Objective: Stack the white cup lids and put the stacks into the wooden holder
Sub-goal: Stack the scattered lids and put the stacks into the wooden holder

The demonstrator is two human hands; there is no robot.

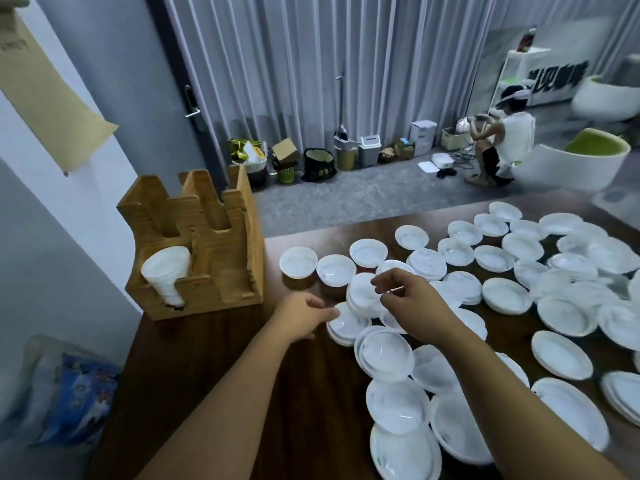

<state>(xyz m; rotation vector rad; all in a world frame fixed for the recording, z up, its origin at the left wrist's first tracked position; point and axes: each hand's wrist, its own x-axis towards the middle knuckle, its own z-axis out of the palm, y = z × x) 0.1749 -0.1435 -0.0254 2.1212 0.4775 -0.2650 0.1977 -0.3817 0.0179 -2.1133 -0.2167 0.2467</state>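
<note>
Several white cup lids (505, 294) lie scattered over the dark wooden table (214, 362), some in short piles. The wooden holder (221, 261) stands at the table's far left corner, and a stack of lids (166, 271) leans in its front left slot. My left hand (304, 318) has curled fingers touching the edge of a small pile of lids (344, 327). Just right of it, my right hand (412, 299) hovers over another short stack (363, 292), thumb and fingers bent as if pinching its top lid; the grip itself is unclear.
The table's far edge runs behind the lids, with grey carpet beyond it. A person (502, 147) crouches at the far right near bins and boxes along the curtain. A blue patterned bag (76, 400) lies on the floor left of the table.
</note>
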